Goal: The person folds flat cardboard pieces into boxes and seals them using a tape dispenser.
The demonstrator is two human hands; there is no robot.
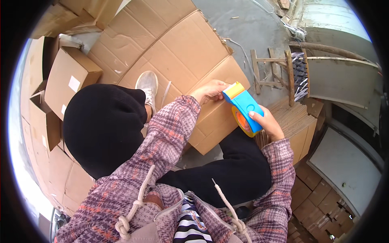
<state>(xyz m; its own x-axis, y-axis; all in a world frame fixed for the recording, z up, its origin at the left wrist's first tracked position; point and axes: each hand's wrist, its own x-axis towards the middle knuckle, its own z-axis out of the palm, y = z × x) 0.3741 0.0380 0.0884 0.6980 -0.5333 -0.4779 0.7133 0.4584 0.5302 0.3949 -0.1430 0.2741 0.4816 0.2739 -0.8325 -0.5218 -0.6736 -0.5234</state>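
The cardboard sheet (182,44) spreads toward twelve o'clock. The box (211,121), just off centre toward three o'clock, could skid or twist if pressed unevenly. The tape dispenser (250,106), between two and three o'clock, stands tilted by the box's edge; that slant could lay tape crooked. The right hand (268,124), at three o'clock, grips it. The left hand (210,90), at one o'clock, bends its fingers near the dispenser's yellow front, where a blade, if present, could nick them; whether they pinch anything, I cannot tell.
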